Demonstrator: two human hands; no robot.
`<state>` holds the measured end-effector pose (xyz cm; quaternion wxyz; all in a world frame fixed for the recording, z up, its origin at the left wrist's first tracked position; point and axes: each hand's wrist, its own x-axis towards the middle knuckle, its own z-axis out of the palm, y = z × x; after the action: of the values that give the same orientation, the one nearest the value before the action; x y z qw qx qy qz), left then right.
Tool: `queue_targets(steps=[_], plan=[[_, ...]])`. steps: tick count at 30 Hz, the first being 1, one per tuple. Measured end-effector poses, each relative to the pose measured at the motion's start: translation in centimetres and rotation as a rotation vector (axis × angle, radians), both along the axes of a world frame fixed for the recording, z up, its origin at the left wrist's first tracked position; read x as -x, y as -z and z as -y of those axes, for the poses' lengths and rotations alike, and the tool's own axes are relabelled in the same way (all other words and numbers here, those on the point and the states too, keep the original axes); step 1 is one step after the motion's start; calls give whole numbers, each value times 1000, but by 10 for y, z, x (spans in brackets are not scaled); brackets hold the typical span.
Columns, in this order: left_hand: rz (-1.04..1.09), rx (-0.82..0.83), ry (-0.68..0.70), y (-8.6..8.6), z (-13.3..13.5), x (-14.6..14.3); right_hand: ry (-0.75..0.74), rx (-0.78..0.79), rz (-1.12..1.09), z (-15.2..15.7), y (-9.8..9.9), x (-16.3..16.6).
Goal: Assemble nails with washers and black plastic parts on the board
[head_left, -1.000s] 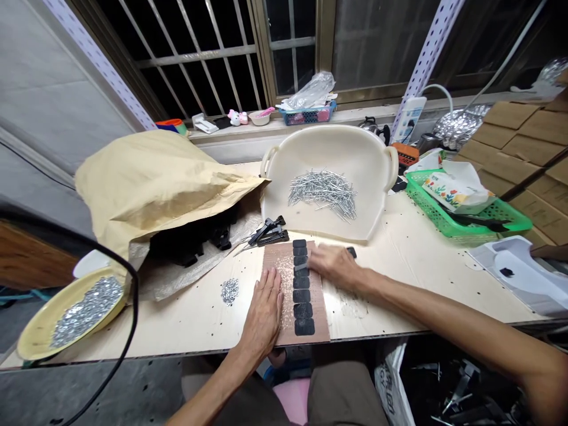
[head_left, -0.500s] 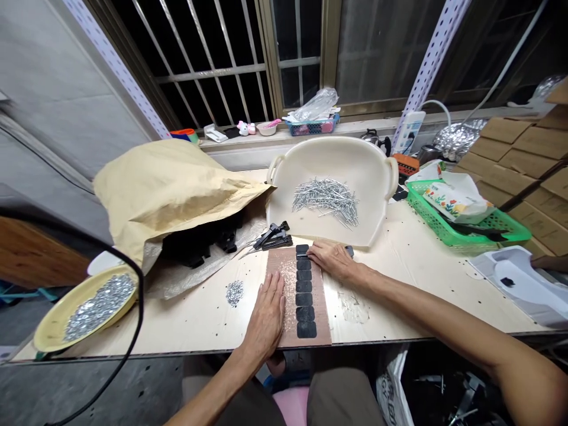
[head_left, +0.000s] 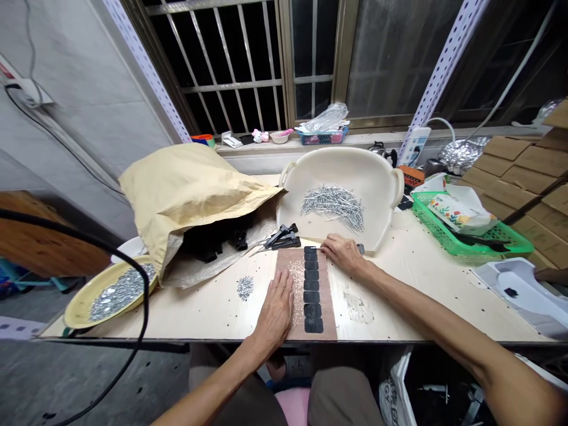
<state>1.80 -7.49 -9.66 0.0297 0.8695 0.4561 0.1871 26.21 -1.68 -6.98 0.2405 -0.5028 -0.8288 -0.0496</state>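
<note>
Tabletop point(head_left: 435, 254) | black pads point(head_left: 311, 285) between left hand point(head_left: 276, 309), flat, and right hand point(head_left: 344, 252), grip unclear

Brown board point(head_left: 328, 310) flat on bench point(head_left: 213, 319); dark, rounded rectangular pads point(head_left: 312, 285) closely spaced upon it, single column.

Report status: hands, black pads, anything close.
Left hand flat on brown board. Right hand at far end of black pads. Dark pieces near board's far-left corner.
</note>
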Motion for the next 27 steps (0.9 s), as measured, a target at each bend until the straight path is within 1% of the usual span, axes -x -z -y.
queue_targets(steps=[1,3,4,5,6,8,10,14,16,20,22,23,25,27], plan=[[3,-6,-1,1,0,0,-41,3,-4,0,0,0],[1,-15,-7,3,-1,1,-186,-20,32,1,2,3],[-3,-19,-9,4,-1,1,-227,-36,50,2,4,4],[-9,-21,-11,4,-2,1,-230,-49,58,2,5,5],[-15,-22,-14,5,-2,0,-197,-57,53,1,5,5],[-17,-25,-17,6,-3,0,-93,-49,18,-3,4,3],[-11,-33,-12,7,-3,0,-72,-27,14,-6,3,0],[8,-57,7,8,-5,1,-123,-32,45,1,2,0],[11,-60,8,9,-6,0,-153,-55,57,12,3,3],[24,-60,9,11,-6,-1,-259,-102,120,40,2,9],[26,-54,4,11,-4,-1,-272,-112,142,52,-4,11],[22,-45,3,11,-3,-1,-254,-109,132,58,-10,10],[11,-18,12,8,-3,3,-187,-88,65,70,-26,4],[23,-16,4,-1,-12,10,-123,-39,-32,90,-45,-12]])
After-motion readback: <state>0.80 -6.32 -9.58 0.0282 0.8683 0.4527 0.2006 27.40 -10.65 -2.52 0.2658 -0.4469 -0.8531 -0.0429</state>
